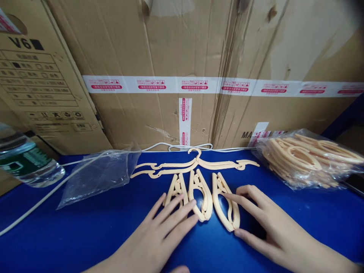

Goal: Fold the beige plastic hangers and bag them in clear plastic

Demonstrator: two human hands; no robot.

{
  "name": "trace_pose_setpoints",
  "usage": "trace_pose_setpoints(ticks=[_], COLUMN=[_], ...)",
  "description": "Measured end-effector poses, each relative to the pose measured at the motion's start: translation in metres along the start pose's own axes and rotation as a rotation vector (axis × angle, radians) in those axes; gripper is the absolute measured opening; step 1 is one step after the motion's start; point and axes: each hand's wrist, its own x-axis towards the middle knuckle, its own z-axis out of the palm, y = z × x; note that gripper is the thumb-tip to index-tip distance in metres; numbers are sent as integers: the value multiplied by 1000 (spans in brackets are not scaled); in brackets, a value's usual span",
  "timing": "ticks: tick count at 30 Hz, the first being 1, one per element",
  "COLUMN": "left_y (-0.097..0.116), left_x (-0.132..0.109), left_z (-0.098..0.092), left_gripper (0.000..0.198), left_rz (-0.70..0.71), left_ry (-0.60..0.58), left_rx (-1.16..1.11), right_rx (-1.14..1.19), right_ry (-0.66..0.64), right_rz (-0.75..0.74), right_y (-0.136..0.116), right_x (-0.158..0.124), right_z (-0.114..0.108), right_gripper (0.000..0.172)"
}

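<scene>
Three beige plastic folding hangers lie folded side by side on the blue tabletop. My left hand (pixel 167 227) is spread flat over the left folded hanger (pixel 174 189), partly hiding it, with fingertips at the edge of the middle folded hanger (pixel 209 201). The right folded hanger (pixel 218 206) is held lightly by my right hand (pixel 264 220), its index finger on the upper part and its thumb at the lower tip. Just behind them, unfolded beige hangers (pixel 176 165) lie with arms stretched out and a hook (pixel 195 152) pointing away from me.
A clear bag of folded hangers (pixel 301 159) sits at the right. To the left are a crumpled clear plastic bag (pixel 96 176), a white cable (pixel 48 199) and a water bottle (pixel 25 159). Large taped cardboard boxes (pixel 159 121) wall off the back of the blue table (pixel 93 231).
</scene>
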Motion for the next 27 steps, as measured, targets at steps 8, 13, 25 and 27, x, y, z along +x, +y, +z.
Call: trace_pose_setpoints(ticks=[8,13,25,27], left_y=[-3,-2,-4,-5], left_x=[3,5,-9,-11], left_z=[22,2,12,13], left_gripper=[68,52,45,40], left_rz=[98,155,62,42], left_ry=[-50,-148,131,187], left_rx=[11,72,39,-18], right_rx=[-98,-86,-160,-157], right_ry=[12,-9,246,211], right_rz=[-142,-104,31,76], right_y=[-17,-16,54,71], right_x=[2,3,22,26], right_z=[-2,-2,-9,-5], right_gripper=[57,57,54,53])
